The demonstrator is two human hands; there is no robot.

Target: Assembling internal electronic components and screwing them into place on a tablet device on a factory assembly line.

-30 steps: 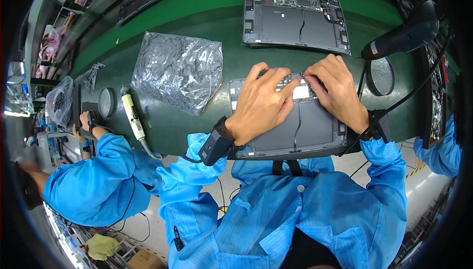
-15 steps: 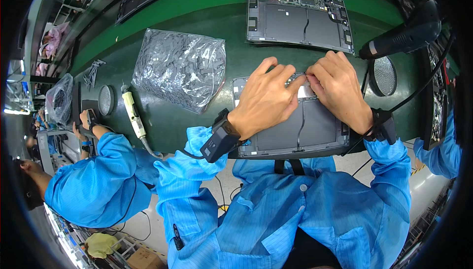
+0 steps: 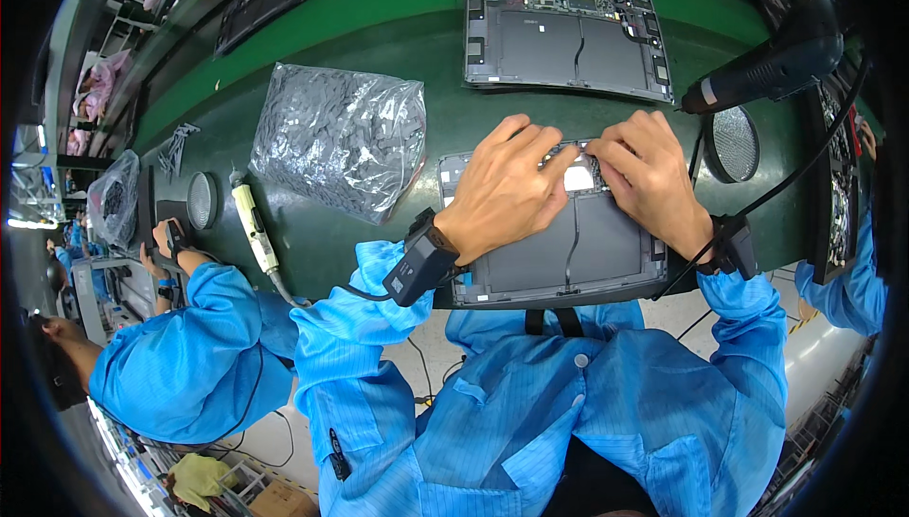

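An opened laptop base, dark grey with a black cable down its middle, lies close in front of me. My left hand reaches over its left half, fingers bent, one tip at the circuit board near the far edge. My right hand is closed beside it, thumb and fingertips pressed together at the same strip. Between the hands a silvery plate shows on the board. Whatever the fingertips pinch is too small or hidden to make out.
Another opened laptop base lies farther back. A clear bag of grey pieces and an electric screwdriver lie left. A dark handheld tool hangs above a round mesh-faced dish at right. A co-worker sits left.
The right hand's fingers have risen slightly and moved a little apart from the left hand, showing more of the silvery plate. The whole view has shifted slightly.
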